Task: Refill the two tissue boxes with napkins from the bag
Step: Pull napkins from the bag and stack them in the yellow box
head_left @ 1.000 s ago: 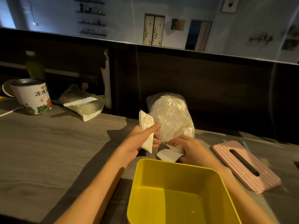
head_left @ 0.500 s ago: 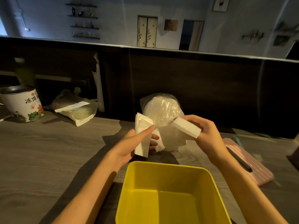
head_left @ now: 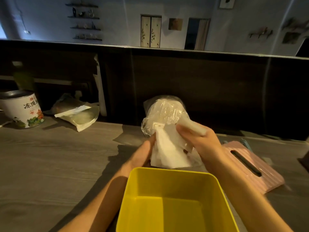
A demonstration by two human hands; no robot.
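Both my hands hold one stack of white napkins (head_left: 168, 150) just above the far rim of the open yellow tissue box (head_left: 168, 196), which is empty inside. My left hand (head_left: 142, 154) grips the stack from the left and underneath. My right hand (head_left: 200, 141) closes on its top right, fingers curled over the napkins. Behind the hands stands the clear plastic bag (head_left: 164, 111) with more napkins inside. The pink ribbed lid (head_left: 252, 166) with a slot lies flat to the right of the box.
A white printed tin (head_left: 23, 109) stands at the far left. Beside it lies a flat plastic packet (head_left: 78, 114). A dark wooden wall runs along the back of the wooden table (head_left: 50, 156). A dark object (head_left: 304, 159) pokes in at the right edge.
My right hand, which held a separate folded napkin bundle up by the bag, has brought it onto the stack in my left hand. Both hands now hold the napkins together.
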